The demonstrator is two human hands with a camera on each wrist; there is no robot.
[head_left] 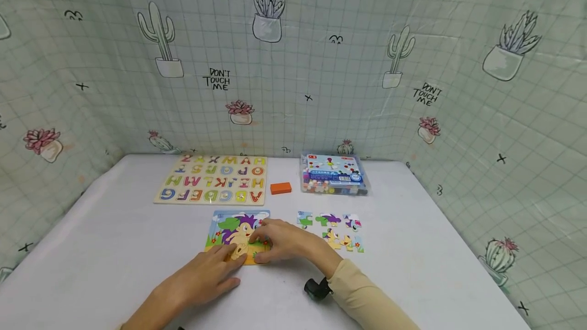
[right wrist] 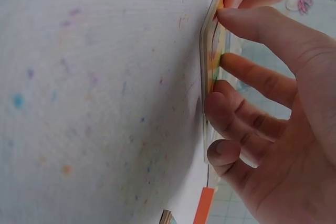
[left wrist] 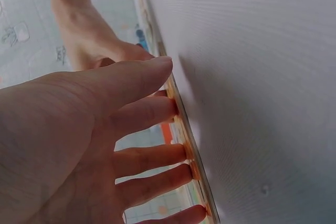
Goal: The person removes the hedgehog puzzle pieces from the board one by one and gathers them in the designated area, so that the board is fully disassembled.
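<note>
Left hand (head_left: pixel 202 276): fingers straight, flat on the near-left corner of the puzzle board (head_left: pixel 238 236); grips nothing.
Puzzle board: desk (head_left: pixel 114 248) centre, near edge.
Right hand (head_left: pixel 282 241): fingers bent, pressing the board's lower right; no piece visibly held.
Loose pieces (head_left: pixel 337 230): just right.
Risk: uneven pressure could skid the board.
Room: open desk left.
</note>
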